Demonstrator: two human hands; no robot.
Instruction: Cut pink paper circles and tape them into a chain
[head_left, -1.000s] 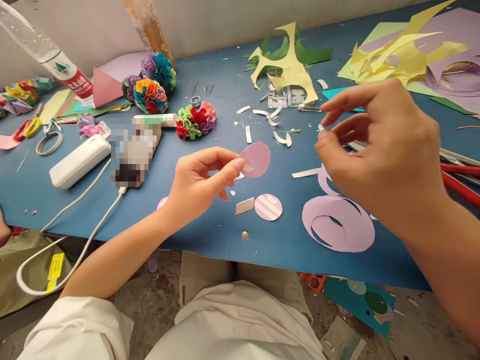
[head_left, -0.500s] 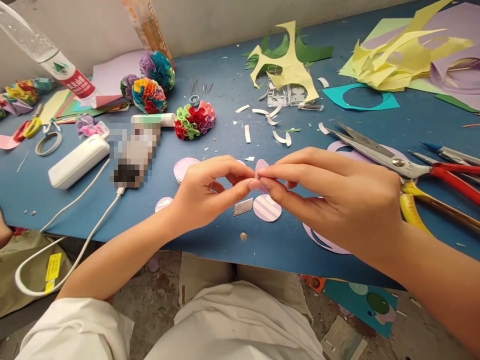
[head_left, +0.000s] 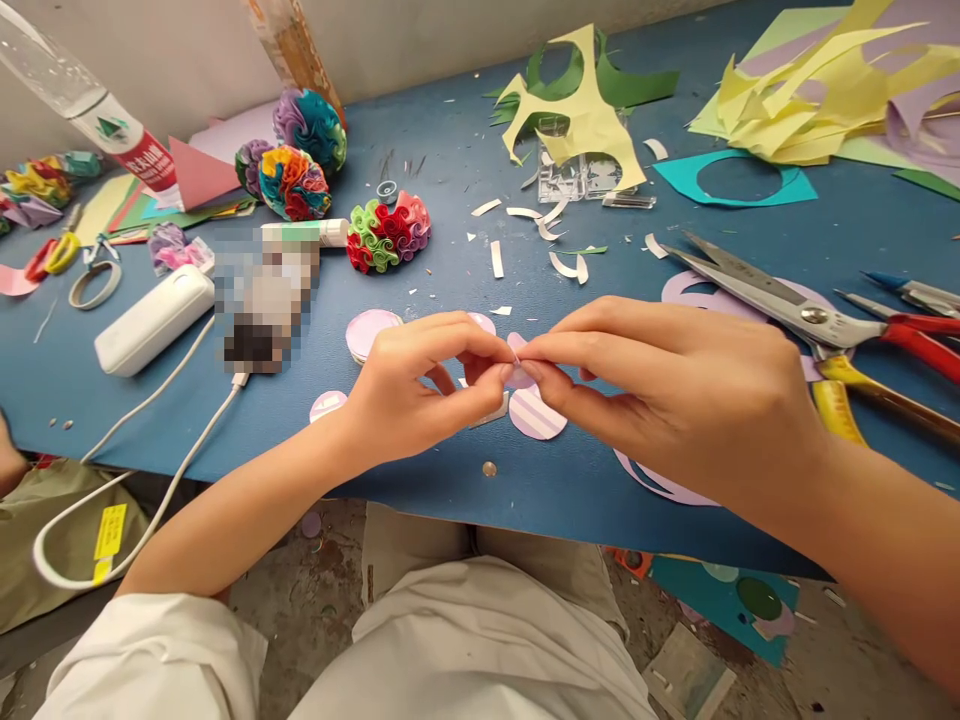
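Between my two hands is a small lilac paper piece [head_left: 519, 376], pinched at its middle and mostly hidden by fingertips. My left hand [head_left: 420, 385] grips it with thumb and forefinger. From the other side my right hand [head_left: 660, 385] pinches the same piece, the fingertips of both hands nearly meeting. Just below lies a lilac paper circle [head_left: 538, 413] with pale strips across it, beside a small blade-like metal piece [head_left: 491, 411] partly behind my left thumb. Behind my left hand sits a stack of lilac circles [head_left: 371, 333]; a smaller circle [head_left: 328, 405] lies near my left wrist.
Large scissors [head_left: 810, 315] with red and yellow handles lie at the right. Paper offcuts [head_left: 577, 110] and white scraps are strewn behind. Left are curled-paper balls [head_left: 292, 183], a white power bank [head_left: 156, 320] with a cable, a bottle [head_left: 135, 150] and a tape roll [head_left: 95, 285].
Both hands keep their pinch, and the lilac piece has tilted slightly between the fingertips. My left thumb now covers more of the metal piece. The view has shifted a little.
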